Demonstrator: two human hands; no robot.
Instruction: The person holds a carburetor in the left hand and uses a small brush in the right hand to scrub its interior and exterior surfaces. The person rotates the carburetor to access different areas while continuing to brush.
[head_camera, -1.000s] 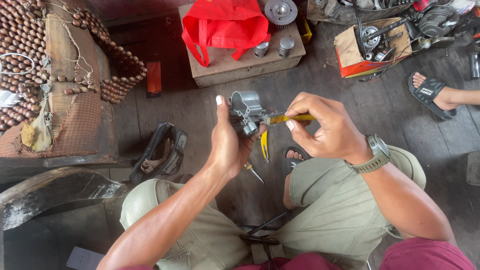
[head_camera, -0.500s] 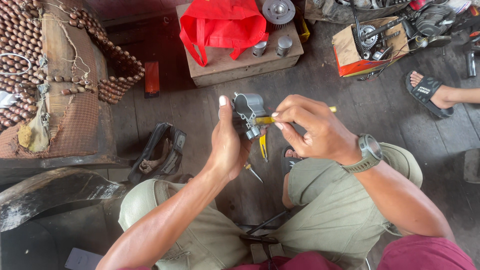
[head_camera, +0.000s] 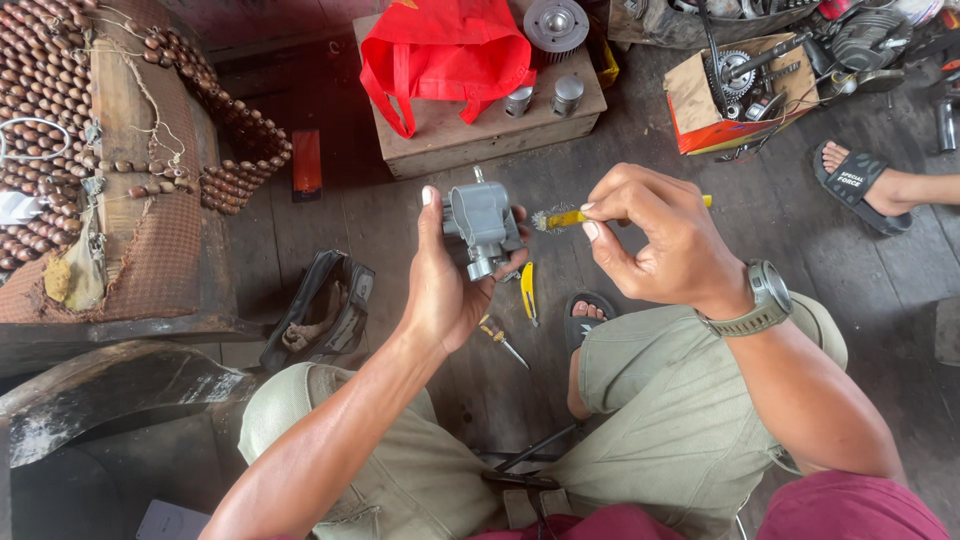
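On the far left I see a beaded seat cover (head_camera: 60, 110) draped over a wooden bench (head_camera: 150, 230), and just right of it a dark strap-like part (head_camera: 325, 310) lying on the plank floor (head_camera: 400, 230).

Next comes my left hand (head_camera: 445, 285). The forearm rises from the lower left, over the left knee, and the wrist is bent back so the palm faces right. The fingers are curled around the back of a grey metal engine part (head_camera: 483, 222), thumb stretched straight up along its left side; the hand is closed firmly on it and holds it upright, above the floor and between my knees.

Below the part, a small screwdriver (head_camera: 500, 338) and a yellow-handled tool (head_camera: 527, 290) lie on the boards, next to my sandalled foot (head_camera: 588, 312).

Then my right hand (head_camera: 660, 240). Its arm comes in from the lower right, a watch (head_camera: 760, 300) on the wrist, the hand turned knuckles up. The fingers are pinched tight on a small yellow-handled wire brush (head_camera: 560, 217), held level, its bristle tip touching the right side of the grey part.

Behind, a wooden box (head_camera: 480, 140) carries a red bag (head_camera: 445, 50). At right sits a cardboard box (head_camera: 720, 100) of gears, and another person's sandalled foot (head_camera: 860, 180).
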